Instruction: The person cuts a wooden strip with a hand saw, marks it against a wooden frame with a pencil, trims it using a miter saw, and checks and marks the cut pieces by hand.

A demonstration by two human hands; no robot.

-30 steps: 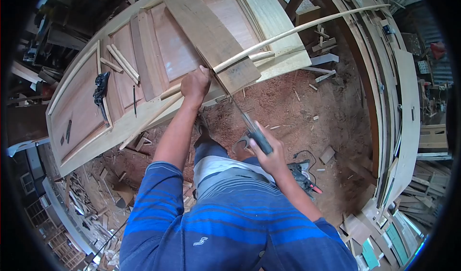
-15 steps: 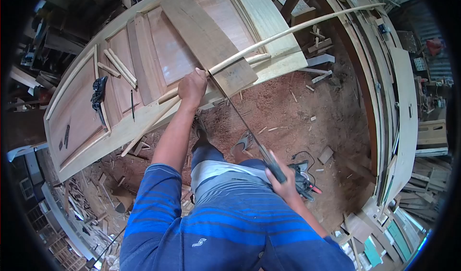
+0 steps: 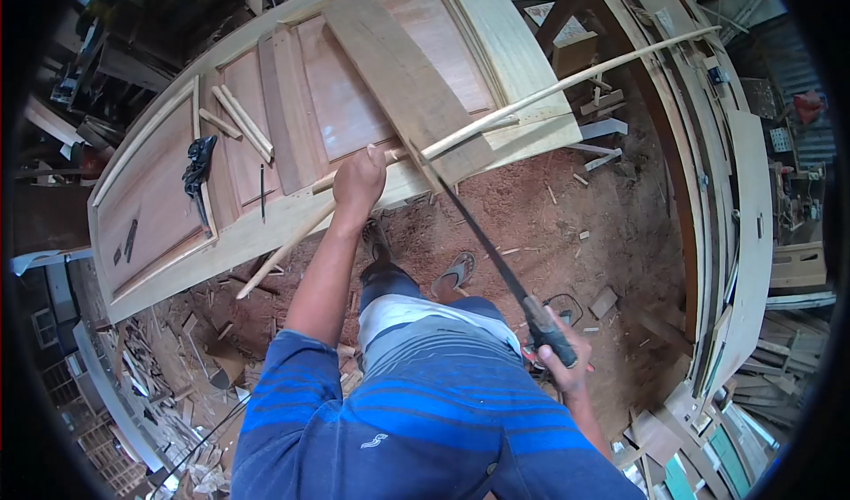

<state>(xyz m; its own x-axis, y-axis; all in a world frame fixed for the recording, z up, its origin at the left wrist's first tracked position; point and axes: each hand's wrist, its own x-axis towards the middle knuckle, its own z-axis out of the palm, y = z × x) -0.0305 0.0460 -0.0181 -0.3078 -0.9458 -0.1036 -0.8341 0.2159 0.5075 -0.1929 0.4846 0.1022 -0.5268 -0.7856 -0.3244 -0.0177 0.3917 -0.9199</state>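
Note:
My left hand (image 3: 359, 181) is closed around a long, thin wooden strip (image 3: 567, 85), pressing it over a brown board (image 3: 403, 62) laid across a panelled wooden door (image 3: 522, 48). In my right hand (image 3: 567, 363), low at the right of my body, is the dark handle of a handsaw (image 3: 485, 241). Its narrow blade slants up and left, and its far end crosses the strip just right of my left fingers. Another length of wood (image 3: 288, 250) sticks out below my left wrist, past the door's near edge.
On the door lie loose wooden strips (image 3: 241, 121), a pencil-like dark stick (image 3: 262, 193) and a black tool (image 3: 198, 168). Long boards (image 3: 748, 234) stand along the right. Offcuts litter the dirt floor (image 3: 567, 217), where a power tool shows partly behind my right hand.
My right hand has drawn the saw back, down and to the right, so its handle sits farther from the strip. My left hand keeps its grip; the whole view has shifted slightly.

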